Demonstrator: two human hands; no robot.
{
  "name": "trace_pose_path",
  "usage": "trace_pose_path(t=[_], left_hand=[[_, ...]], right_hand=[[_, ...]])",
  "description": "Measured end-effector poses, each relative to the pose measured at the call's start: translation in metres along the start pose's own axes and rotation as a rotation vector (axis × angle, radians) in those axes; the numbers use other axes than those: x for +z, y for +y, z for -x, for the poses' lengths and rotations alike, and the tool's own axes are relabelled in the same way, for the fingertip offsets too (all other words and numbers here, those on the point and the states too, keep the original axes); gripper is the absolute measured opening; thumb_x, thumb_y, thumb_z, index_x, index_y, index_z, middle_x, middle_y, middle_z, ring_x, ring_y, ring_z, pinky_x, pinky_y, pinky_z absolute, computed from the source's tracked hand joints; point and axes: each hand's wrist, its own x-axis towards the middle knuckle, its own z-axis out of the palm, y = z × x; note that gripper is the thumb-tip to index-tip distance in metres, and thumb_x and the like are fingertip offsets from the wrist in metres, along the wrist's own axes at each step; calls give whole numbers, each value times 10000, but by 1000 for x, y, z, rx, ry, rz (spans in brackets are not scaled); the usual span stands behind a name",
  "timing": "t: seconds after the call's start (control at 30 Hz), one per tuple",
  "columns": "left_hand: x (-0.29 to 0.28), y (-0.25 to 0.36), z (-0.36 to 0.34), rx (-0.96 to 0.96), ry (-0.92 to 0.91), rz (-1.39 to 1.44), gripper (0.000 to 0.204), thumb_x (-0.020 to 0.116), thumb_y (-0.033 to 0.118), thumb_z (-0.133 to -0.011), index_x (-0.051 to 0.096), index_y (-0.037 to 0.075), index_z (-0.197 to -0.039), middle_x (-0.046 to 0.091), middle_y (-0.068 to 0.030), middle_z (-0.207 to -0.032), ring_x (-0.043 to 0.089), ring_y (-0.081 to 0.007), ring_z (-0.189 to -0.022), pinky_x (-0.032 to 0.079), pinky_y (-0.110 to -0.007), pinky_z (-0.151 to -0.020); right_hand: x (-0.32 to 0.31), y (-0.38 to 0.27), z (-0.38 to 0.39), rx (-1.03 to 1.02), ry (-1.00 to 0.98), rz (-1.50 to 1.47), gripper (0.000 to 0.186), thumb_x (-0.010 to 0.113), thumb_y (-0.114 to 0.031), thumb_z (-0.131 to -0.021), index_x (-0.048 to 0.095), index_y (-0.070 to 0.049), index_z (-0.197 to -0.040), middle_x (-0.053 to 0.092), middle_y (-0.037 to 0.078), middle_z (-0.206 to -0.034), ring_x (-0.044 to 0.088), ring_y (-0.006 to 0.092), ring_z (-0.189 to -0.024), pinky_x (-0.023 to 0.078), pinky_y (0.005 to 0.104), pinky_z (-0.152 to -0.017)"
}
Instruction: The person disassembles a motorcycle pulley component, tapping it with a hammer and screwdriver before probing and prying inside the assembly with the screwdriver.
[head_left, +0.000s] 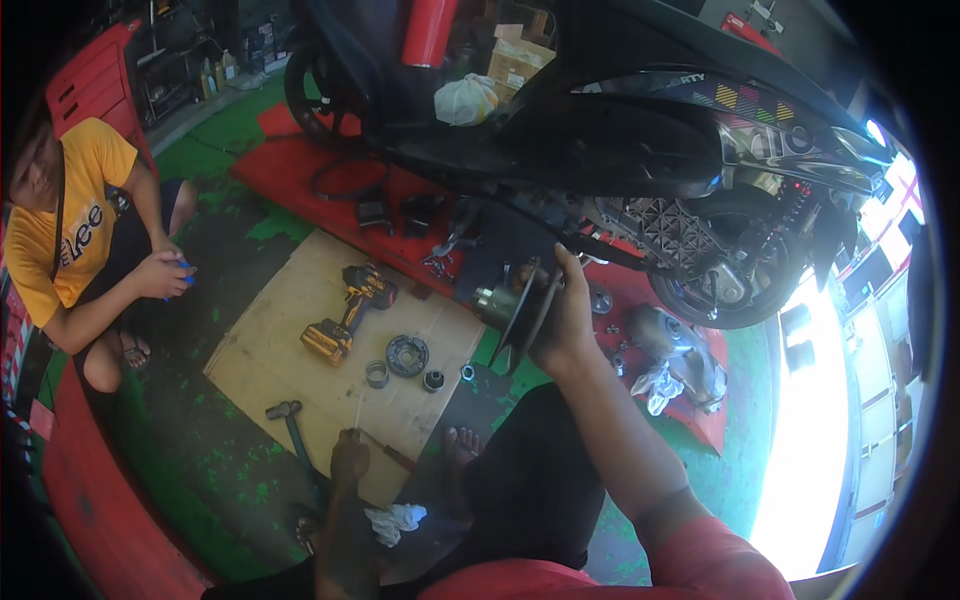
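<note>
My right hand (560, 325) grips a metal pulley assembly (520, 310) with a central shaft, raised below the scooter. My left hand (350, 455) is low over the cardboard sheet (260, 350), its fingers curled by a screwdriver with a reddish handle (398, 458); what they hold, if anything, is unclear. A hammer (285, 415) lies left of that hand. Higher on the cardboard are a yellow-black power tool (330, 340), a round metal part (408, 356), a metal ring (377, 374), a small dark cylinder (434, 381) and, at the edge, a small ring (467, 372).
A black scooter (640, 150) stands on a red platform (280, 180); removed casings (670, 360) and small parts lie there. At left, a person in a yellow shirt (75, 210) squats, holding something blue, near a red tool cabinet (90, 80). A white rag (395, 520) lies low centre.
</note>
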Motion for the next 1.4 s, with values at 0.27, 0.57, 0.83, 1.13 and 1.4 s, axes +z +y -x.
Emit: trace_pose_path(t=[0.27, 0.57, 0.83, 1.13, 1.4], left_hand=[[-1, 76, 4, 374, 329, -102, 466, 574, 72, -855, 575, 1, -1315, 565, -213, -1342, 615, -361, -1056, 531, -440, -852], [-33, 315, 136, 1122, 298, 376, 445, 602, 47, -927, 544, -1, -1366, 601, -119, -1243, 597, -210, -998, 475, -283, -842], [-53, 293, 135, 928, 786, 357, 286, 631, -18, -927, 624, -60, -1210, 691, -172, -1070, 657, -263, -925, 538, -372, -836], [-97, 296, 159, 1127, 999, -119, 196, 641, -25, -937, 653, -60, -1130, 712, -194, -1039, 683, -268, -889, 550, -361, -809], [-121, 321, 177, 1505, 1033, -206, 223, 616, -12, -895, 645, -12, -1117, 683, -171, -1025, 676, -307, -871, 592, -416, -801]], right_hand=[[5, 0, 7, 176, -225, -49, 1027, 424, -872, -850, 533, 8, -1368, 604, 221, -1309, 584, 351, -1167, 362, 485, -1089], [36, 18, 12, 174, -395, -176, 972, 445, -885, -851, 516, -48, -1342, 589, 191, -1228, 563, 306, -1093, 373, 438, -999], [43, 37, 26, -6, -694, -27, 873, 491, -801, -918, 481, -51, -1364, 551, 229, -1340, 538, 316, -1186, 413, 484, -1014], [48, 36, 84, -120, -732, 256, 1171, 754, -533, -892, -73, -112, -1607, 338, 319, -1514, 393, 454, -1399, 397, 601, -1117], [45, 45, 91, -240, -752, 182, 1184, 831, -298, -853, -52, -121, -1622, 366, 281, -1515, 416, 423, -1393, 406, 534, -1116]])
